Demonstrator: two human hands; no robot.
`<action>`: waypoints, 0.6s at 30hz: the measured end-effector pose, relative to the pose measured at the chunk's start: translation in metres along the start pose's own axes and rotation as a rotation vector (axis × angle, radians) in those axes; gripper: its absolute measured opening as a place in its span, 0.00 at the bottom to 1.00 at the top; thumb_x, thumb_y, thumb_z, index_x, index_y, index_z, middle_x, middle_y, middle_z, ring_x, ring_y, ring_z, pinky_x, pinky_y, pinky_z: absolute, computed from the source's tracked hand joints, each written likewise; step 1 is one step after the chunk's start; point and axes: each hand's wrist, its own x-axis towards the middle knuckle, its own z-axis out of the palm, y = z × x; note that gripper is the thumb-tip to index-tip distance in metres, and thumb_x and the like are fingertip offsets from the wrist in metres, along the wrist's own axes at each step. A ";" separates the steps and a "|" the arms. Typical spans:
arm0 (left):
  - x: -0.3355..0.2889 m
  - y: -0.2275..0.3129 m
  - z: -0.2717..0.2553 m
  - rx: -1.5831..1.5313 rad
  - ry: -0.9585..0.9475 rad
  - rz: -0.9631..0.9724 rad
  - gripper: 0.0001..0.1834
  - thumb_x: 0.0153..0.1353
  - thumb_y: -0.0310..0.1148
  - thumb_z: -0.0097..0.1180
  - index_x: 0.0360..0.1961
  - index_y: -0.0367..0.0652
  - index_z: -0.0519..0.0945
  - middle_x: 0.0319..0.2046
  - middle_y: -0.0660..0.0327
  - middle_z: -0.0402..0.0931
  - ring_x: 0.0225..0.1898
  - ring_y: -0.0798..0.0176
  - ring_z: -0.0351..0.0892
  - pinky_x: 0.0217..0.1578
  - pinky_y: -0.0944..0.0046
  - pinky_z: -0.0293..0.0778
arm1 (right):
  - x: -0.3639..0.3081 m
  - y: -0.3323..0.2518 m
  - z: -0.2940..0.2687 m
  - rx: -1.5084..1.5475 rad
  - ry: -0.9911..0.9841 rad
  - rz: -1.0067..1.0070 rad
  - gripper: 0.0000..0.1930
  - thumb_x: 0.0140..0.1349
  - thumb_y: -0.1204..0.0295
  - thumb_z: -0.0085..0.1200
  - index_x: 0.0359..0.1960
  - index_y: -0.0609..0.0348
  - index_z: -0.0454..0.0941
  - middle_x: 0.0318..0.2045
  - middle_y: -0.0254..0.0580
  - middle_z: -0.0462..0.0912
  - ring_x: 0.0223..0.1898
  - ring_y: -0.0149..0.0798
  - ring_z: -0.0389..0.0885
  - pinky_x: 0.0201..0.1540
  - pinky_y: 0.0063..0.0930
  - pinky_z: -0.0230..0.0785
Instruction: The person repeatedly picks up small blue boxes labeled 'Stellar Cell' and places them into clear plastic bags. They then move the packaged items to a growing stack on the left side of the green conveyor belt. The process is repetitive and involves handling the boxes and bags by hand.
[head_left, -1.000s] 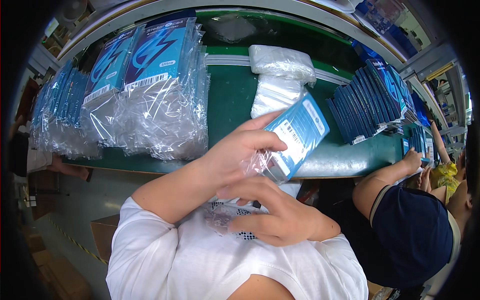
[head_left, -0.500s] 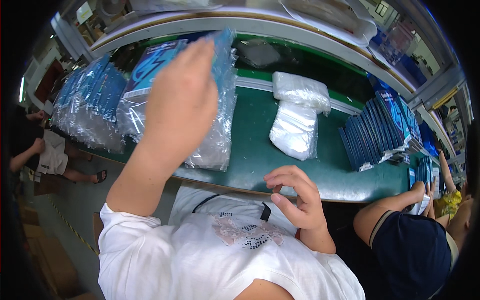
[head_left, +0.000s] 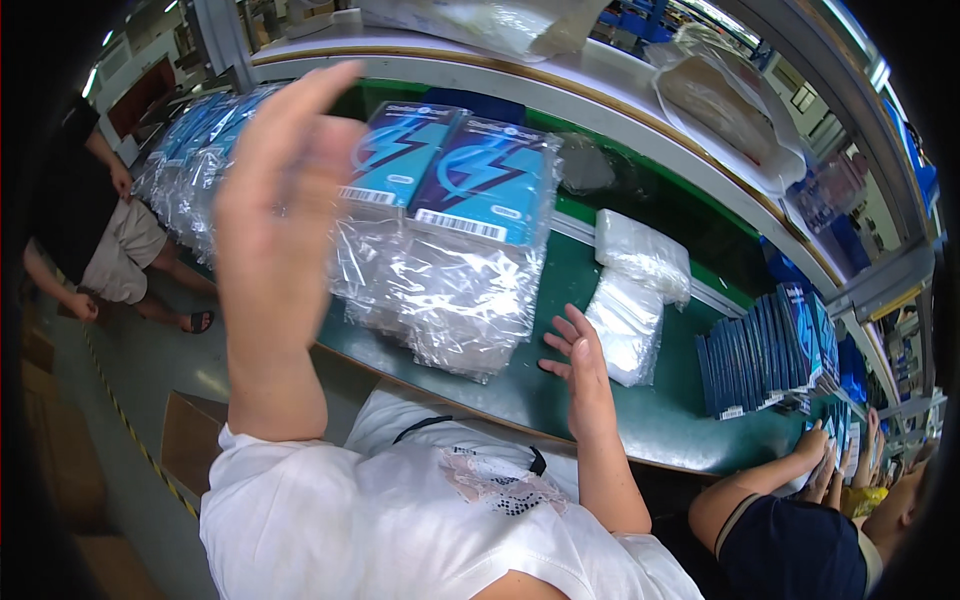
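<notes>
Two side-by-side piles of flat blue boxes in clear plastic bags, the left pile (head_left: 405,150) and the right pile (head_left: 480,185), lie on the green bench. Their loose bag ends hang toward me. Raised over the left edge of these piles, my left hand (head_left: 280,170) is blurred, its thumb and fingers apart and nothing seen in it. My right hand (head_left: 583,375) hovers by the bench's front edge, fingers spread and holding nothing. Just beyond it is a bundle of clear plastic bags (head_left: 625,325), with a second folded bundle (head_left: 645,255) at its far end.
More bagged boxes (head_left: 190,165) stand at the far left. A leaning row of unbagged blue boxes (head_left: 755,355) is on the right, near a seated co-worker (head_left: 800,520). A shelf edge (head_left: 560,85) crosses above the bench. Another person (head_left: 110,230) stands at left.
My left hand has come away from the bagged boxes on the right pile and moved left. My right hand's curled fingers have spread. The view has swung left.
</notes>
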 end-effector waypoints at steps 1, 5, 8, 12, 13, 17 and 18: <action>-0.001 -0.014 -0.011 -0.216 0.159 -0.062 0.22 0.69 0.43 0.42 0.51 0.35 0.75 0.47 0.55 0.77 0.50 0.62 0.74 0.55 0.61 0.63 | 0.008 0.003 0.007 0.050 -0.001 0.029 0.41 0.62 0.42 0.43 0.68 0.60 0.49 0.63 0.60 0.56 0.62 0.51 0.60 0.55 0.38 0.62; -0.043 -0.118 -0.018 -0.457 0.455 -0.607 0.27 0.67 0.54 0.39 0.44 0.40 0.77 0.43 0.59 0.77 0.51 0.64 0.72 0.52 0.58 0.62 | 0.038 0.007 0.029 0.151 -0.025 0.123 0.51 0.56 0.34 0.44 0.70 0.58 0.41 0.67 0.60 0.47 0.66 0.54 0.53 0.59 0.41 0.57; -0.077 -0.154 -0.003 -1.022 0.019 -1.095 0.36 0.65 0.60 0.40 0.59 0.38 0.67 0.53 0.57 0.73 0.55 0.59 0.70 0.55 0.59 0.65 | 0.057 0.003 0.052 0.330 -0.097 0.098 0.44 0.61 0.40 0.43 0.69 0.57 0.45 0.65 0.51 0.55 0.65 0.46 0.56 0.62 0.39 0.56; -0.081 -0.145 0.016 -1.167 -0.275 -1.111 0.39 0.62 0.64 0.40 0.60 0.40 0.66 0.56 0.55 0.70 0.57 0.59 0.69 0.58 0.60 0.63 | 0.062 0.002 0.047 0.561 -0.154 0.107 0.39 0.62 0.45 0.44 0.67 0.57 0.49 0.63 0.50 0.58 0.63 0.47 0.59 0.60 0.40 0.58; -0.086 -0.154 0.015 -1.158 -0.364 -1.099 0.38 0.63 0.62 0.41 0.60 0.40 0.67 0.56 0.56 0.70 0.57 0.59 0.69 0.58 0.60 0.64 | 0.063 0.002 0.045 0.589 -0.167 0.116 0.38 0.62 0.46 0.44 0.66 0.58 0.50 0.62 0.50 0.59 0.62 0.47 0.60 0.60 0.40 0.59; -0.095 -0.183 0.011 -1.147 -0.531 -1.064 0.33 0.64 0.57 0.44 0.58 0.41 0.68 0.54 0.56 0.71 0.54 0.60 0.72 0.54 0.60 0.68 | 0.066 0.002 0.046 0.657 -0.206 0.148 0.34 0.62 0.50 0.45 0.64 0.58 0.53 0.60 0.50 0.62 0.60 0.47 0.63 0.58 0.41 0.61; -0.094 -0.185 0.009 -1.148 -0.528 -1.071 0.32 0.64 0.56 0.44 0.57 0.41 0.69 0.53 0.57 0.72 0.52 0.60 0.73 0.53 0.60 0.69 | 0.066 0.003 0.047 0.669 -0.212 0.154 0.33 0.63 0.52 0.45 0.64 0.58 0.54 0.59 0.50 0.63 0.59 0.47 0.64 0.58 0.41 0.62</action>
